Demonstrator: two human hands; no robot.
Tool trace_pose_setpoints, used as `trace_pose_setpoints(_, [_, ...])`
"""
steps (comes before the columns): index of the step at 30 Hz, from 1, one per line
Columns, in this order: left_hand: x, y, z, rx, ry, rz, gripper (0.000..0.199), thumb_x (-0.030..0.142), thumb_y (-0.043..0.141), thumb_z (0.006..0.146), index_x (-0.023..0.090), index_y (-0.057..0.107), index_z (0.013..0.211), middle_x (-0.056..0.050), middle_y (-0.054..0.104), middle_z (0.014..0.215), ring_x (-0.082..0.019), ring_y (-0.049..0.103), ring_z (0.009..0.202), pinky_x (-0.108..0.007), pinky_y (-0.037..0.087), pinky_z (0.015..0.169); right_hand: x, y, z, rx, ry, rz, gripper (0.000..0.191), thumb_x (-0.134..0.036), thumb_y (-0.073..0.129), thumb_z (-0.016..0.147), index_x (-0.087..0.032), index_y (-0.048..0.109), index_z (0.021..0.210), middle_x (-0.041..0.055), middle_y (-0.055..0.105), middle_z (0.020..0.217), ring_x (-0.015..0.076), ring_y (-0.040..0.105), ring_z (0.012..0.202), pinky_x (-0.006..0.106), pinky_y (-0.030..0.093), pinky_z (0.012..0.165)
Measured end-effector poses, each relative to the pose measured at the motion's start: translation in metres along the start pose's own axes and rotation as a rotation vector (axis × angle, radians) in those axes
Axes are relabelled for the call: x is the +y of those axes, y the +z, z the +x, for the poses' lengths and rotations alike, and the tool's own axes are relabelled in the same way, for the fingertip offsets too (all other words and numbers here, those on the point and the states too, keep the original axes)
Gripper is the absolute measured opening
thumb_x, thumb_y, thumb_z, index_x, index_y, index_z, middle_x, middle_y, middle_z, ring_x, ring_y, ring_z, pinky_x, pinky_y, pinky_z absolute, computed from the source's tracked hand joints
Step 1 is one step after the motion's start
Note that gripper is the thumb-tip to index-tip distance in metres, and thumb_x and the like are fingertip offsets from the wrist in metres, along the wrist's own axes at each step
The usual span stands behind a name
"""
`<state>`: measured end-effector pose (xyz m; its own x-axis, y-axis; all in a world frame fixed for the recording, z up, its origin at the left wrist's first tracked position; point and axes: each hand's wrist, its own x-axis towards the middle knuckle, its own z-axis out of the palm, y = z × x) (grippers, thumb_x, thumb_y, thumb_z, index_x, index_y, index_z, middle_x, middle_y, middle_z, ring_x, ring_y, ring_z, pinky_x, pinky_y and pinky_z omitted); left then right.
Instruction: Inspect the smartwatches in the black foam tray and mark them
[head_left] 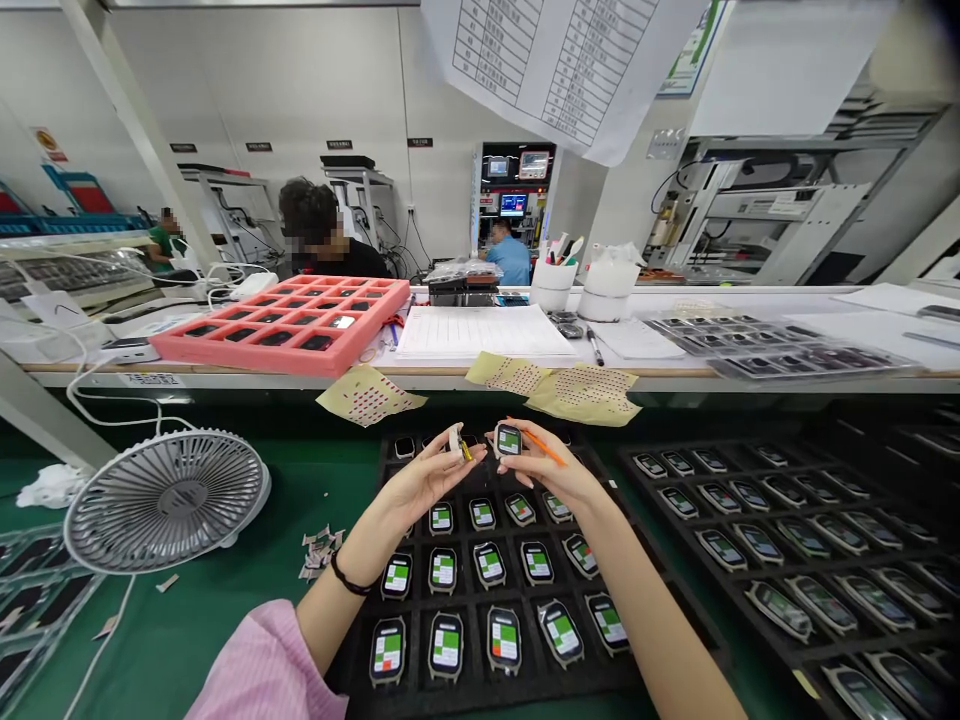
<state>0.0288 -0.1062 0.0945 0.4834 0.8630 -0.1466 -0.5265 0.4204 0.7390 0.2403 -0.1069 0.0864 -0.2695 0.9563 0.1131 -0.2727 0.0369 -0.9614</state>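
Observation:
My right hand (553, 468) grips a smartwatch body (509, 440) without a strap, its lit screen turned towards me. A thin orange stick (545, 448) is also held in that hand, pointing down to the right. Level with it on the left, my left hand (420, 485) is closed on a small piece (455, 440) with a pale edge and a yellow part; its kind is unclear. Both hands are above a black foam tray (469, 540), whose compartments hold several watch bodies (448, 640) with green and white screens.
A second black tray (739, 590) of watches lies right. On the left are a grey fan (169, 500) and paper scraps (321, 553). Dotted yellow sheets (585, 392) hang from the shelf edge. The shelf bears a pink foam tray (334, 350) and papers (484, 332). People sit beyond.

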Motion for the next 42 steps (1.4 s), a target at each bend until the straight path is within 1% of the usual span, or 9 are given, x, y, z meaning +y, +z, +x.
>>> trace_pose_setpoints(3, [-0.0026,-0.0032,0.0039,-0.073,-0.04,-0.052,0.068,0.03,0.064,0.085,0.007,0.032,0.14,-0.022,0.062,0.12,-0.027,0.058,0.118,-0.036,0.042,0.107,-0.0012,0.0005,-0.0006,-0.002,-0.018,-0.02,0.048,-0.019,0.078,0.065,-0.022,0.059,0.108,0.0106,0.064,0.111,0.0175,0.067,0.069,0.021,0.04,0.04])
trace_pose_setpoints(6, [-0.003,-0.003,0.005,-0.083,-0.091,-0.076,0.07,0.037,0.061,0.087,0.0,0.031,0.139,-0.027,0.059,0.121,-0.028,0.059,0.116,-0.032,0.045,0.102,-0.0029,0.0004,-0.0013,0.011,-0.038,-0.04,0.047,-0.019,0.078,0.065,-0.022,0.058,0.107,0.0109,0.064,0.11,0.0172,0.067,0.069,0.021,0.04,0.041])
trace_pose_setpoints(13, [-0.0035,-0.0005,0.0016,0.015,-0.045,-0.019,0.054,0.017,0.063,0.083,0.022,0.046,0.134,-0.01,0.064,0.117,-0.015,0.064,0.106,-0.015,0.053,0.075,-0.0057,0.0002,-0.0043,-0.01,-0.049,-0.065,0.049,-0.022,0.078,0.067,-0.022,0.057,0.11,0.01,0.063,0.11,0.018,0.067,0.07,0.022,0.042,0.04])
trace_pose_setpoints(17, [-0.0047,-0.0018,0.0018,0.029,0.035,0.186,0.057,0.016,0.077,0.066,0.022,0.06,0.119,-0.007,0.066,0.106,-0.012,0.065,0.082,-0.014,0.049,0.058,-0.0064,0.0007,-0.0048,-0.018,-0.045,-0.064,0.05,-0.02,0.078,0.067,-0.023,0.057,0.112,0.01,0.063,0.112,0.0175,0.067,0.069,0.022,0.041,0.04])
trace_pose_setpoints(21, [-0.0067,-0.0057,0.0055,0.095,0.181,0.482,0.059,0.022,0.083,0.057,0.018,0.061,0.111,-0.002,0.064,0.086,-0.007,0.054,0.058,-0.014,0.035,0.039,-0.0076,0.0021,-0.0056,-0.017,-0.045,-0.056,0.048,-0.018,0.077,0.066,-0.025,0.058,0.11,0.0092,0.064,0.113,0.017,0.067,0.069,0.021,0.039,0.041])
trace_pose_setpoints(25, [-0.0072,-0.0079,0.0065,0.159,0.18,0.56,0.064,0.026,0.081,0.06,0.02,0.056,0.119,-0.003,0.064,0.087,-0.009,0.056,0.058,-0.014,0.033,0.037,-0.0076,0.0029,-0.006,-0.04,-0.03,-0.025,0.038,-0.024,0.072,0.074,-0.024,0.059,0.11,0.0108,0.063,0.117,0.0161,0.067,0.069,0.023,0.039,0.044])
trace_pose_setpoints(33, [-0.0046,-0.0053,0.0025,0.106,0.046,0.483,0.053,0.032,0.07,0.077,0.022,0.053,0.127,-0.01,0.064,0.106,-0.017,0.067,0.082,-0.016,0.042,0.047,-0.0055,0.0031,-0.0065,-0.077,0.014,-0.018,0.034,-0.026,0.068,0.078,-0.024,0.059,0.111,0.0115,0.061,0.123,0.0172,0.068,0.071,0.025,0.043,0.048])
trace_pose_setpoints(39, [-0.0047,-0.0064,0.0032,0.12,0.156,0.665,0.05,0.032,0.07,0.073,0.024,0.054,0.12,-0.01,0.058,0.12,-0.016,0.069,0.076,-0.013,0.039,0.037,-0.0058,0.006,-0.0071,-0.066,0.03,-0.047,0.034,-0.031,0.07,0.077,-0.022,0.06,0.109,0.0122,0.063,0.12,0.0181,0.069,0.069,0.023,0.044,0.045])
trace_pose_setpoints(42, [-0.0047,-0.0037,0.0027,0.16,0.158,0.708,0.051,0.038,0.066,0.076,0.024,0.05,0.123,-0.01,0.061,0.113,-0.013,0.068,0.065,-0.012,0.034,0.033,-0.0024,0.0065,-0.0054,-0.013,0.045,-0.069,0.031,-0.038,0.067,0.08,-0.02,0.062,0.105,0.0118,0.066,0.11,0.0166,0.069,0.06,0.021,0.04,0.038])
